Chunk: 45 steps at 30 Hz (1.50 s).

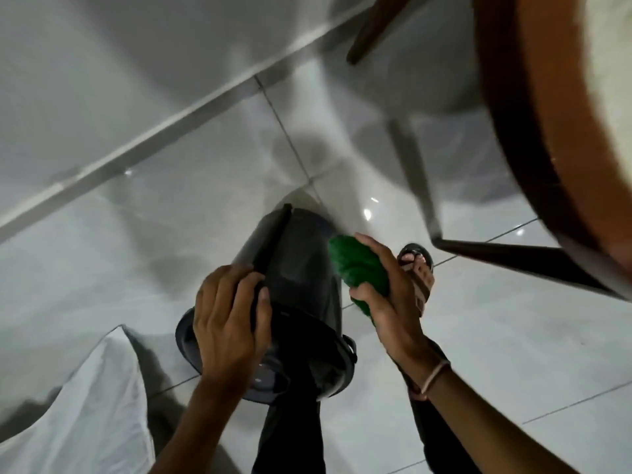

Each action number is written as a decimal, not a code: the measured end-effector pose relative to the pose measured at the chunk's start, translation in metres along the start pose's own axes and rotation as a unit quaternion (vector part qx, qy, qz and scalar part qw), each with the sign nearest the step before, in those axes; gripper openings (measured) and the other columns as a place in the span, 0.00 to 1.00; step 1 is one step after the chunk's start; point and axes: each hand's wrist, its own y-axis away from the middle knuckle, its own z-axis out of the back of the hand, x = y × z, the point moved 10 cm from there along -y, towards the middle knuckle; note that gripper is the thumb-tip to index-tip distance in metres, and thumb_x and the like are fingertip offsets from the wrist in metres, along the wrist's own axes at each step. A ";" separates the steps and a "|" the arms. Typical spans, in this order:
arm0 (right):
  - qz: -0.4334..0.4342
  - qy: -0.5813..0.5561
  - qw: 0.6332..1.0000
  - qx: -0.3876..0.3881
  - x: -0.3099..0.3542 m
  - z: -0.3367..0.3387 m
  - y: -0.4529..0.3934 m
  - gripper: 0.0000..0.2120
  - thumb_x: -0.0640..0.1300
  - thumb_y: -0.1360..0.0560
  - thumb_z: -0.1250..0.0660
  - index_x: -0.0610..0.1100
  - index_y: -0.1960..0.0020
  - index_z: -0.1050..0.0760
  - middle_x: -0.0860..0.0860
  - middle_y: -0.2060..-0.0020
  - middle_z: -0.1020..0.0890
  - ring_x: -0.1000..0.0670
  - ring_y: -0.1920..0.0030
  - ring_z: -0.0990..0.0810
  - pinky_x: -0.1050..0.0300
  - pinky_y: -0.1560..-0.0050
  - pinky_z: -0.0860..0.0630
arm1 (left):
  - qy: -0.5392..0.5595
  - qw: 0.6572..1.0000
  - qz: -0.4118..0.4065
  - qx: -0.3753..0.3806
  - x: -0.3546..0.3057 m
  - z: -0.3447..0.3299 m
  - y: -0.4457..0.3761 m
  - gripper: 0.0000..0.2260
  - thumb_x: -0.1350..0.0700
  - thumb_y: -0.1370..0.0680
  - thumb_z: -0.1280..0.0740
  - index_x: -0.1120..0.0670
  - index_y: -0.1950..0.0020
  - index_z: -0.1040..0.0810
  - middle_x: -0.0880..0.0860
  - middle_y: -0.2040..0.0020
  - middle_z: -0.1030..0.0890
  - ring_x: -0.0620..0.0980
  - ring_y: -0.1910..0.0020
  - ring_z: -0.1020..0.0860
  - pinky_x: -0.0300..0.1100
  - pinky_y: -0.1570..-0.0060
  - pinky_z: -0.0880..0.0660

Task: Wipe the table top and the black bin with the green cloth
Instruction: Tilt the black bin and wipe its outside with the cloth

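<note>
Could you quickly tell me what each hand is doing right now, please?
Left hand: closed on the black bin, gripping its side.
Right hand: closed on the green cloth, held against the bin.

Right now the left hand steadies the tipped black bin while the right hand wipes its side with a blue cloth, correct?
Not quite: the cloth is green, not blue, per the head view. The left hand does steady the tipped black bin while the right hand wipes its side.

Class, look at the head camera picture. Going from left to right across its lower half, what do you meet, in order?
White fabric → left hand → black bin → green cloth → right hand → sandalled foot → dark table leg.
</note>
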 end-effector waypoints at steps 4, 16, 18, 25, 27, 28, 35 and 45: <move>0.081 0.121 0.967 0.210 -0.038 -0.093 0.004 0.32 0.37 0.28 0.30 0.50 0.26 0.29 0.51 0.25 0.27 0.52 0.22 0.31 0.51 0.22 0.34 | 0.029 0.998 -0.050 -0.006 0.002 0.001 0.025 0.18 0.54 0.13 0.43 0.62 0.28 0.22 0.64 0.28 0.20 0.62 0.26 0.23 0.63 0.27 0.25; -0.033 0.082 0.989 0.118 -0.104 -0.133 -0.071 0.17 0.50 0.23 0.34 0.49 0.36 0.21 0.49 0.33 0.20 0.51 0.29 0.24 0.51 0.24 0.31 | 0.075 0.996 -0.015 0.034 0.065 0.000 0.031 0.21 0.54 0.12 0.46 0.65 0.24 0.30 0.63 0.24 0.26 0.51 0.15 0.35 0.58 0.15 0.41; 0.066 0.114 0.970 0.204 -0.057 -0.162 -0.015 0.18 0.52 0.21 0.37 0.51 0.33 0.22 0.52 0.29 0.22 0.54 0.25 0.29 0.49 0.21 0.39 | 0.078 0.996 -0.020 0.043 0.066 -0.002 0.031 0.20 0.54 0.12 0.46 0.64 0.25 0.28 0.63 0.26 0.24 0.51 0.16 0.33 0.60 0.16 0.40; 0.019 0.182 0.973 0.139 -0.116 -0.123 -0.094 0.20 0.50 0.19 0.35 0.48 0.29 0.25 0.52 0.30 0.22 0.54 0.28 0.26 0.47 0.22 0.32 | 0.082 0.993 -0.061 0.052 0.036 -0.013 0.029 0.16 0.54 0.13 0.43 0.59 0.33 0.21 0.61 0.30 0.19 0.54 0.21 0.27 0.55 0.15 0.41; -0.114 0.160 0.977 0.087 -0.151 -0.111 -0.129 0.20 0.51 0.20 0.33 0.49 0.29 0.24 0.52 0.32 0.20 0.49 0.31 0.23 0.43 0.25 0.29 | 0.084 0.994 -0.063 0.039 0.027 -0.013 0.026 0.13 0.54 0.13 0.43 0.56 0.38 0.21 0.57 0.34 0.18 0.54 0.26 0.23 0.53 0.16 0.39; -0.131 0.164 0.974 0.082 -0.149 -0.113 -0.132 0.20 0.52 0.21 0.33 0.50 0.30 0.24 0.51 0.32 0.20 0.48 0.31 0.22 0.42 0.25 0.28 | 0.084 0.994 -0.059 0.034 0.027 -0.011 0.026 0.12 0.54 0.13 0.43 0.56 0.39 0.21 0.56 0.36 0.17 0.54 0.28 0.22 0.52 0.16 0.39; 0.185 0.193 0.918 0.293 -0.046 -0.177 0.001 0.23 0.52 0.22 0.36 0.54 0.27 0.28 0.52 0.27 0.25 0.53 0.27 0.29 0.54 0.25 0.38 | 0.063 0.997 -0.004 0.033 0.073 0.015 0.038 0.10 0.54 0.14 0.42 0.57 0.43 0.23 0.65 0.52 0.15 0.61 0.48 0.19 0.58 0.30 0.27; 0.040 0.212 0.964 0.153 -0.093 -0.167 -0.065 0.24 0.54 0.24 0.35 0.48 0.30 0.24 0.48 0.29 0.22 0.50 0.30 0.26 0.48 0.25 0.33 | 0.064 0.987 0.149 0.007 0.111 0.031 0.048 0.18 0.54 0.15 0.39 0.69 0.48 0.19 0.64 0.49 0.19 0.53 0.43 0.26 0.58 0.42 0.27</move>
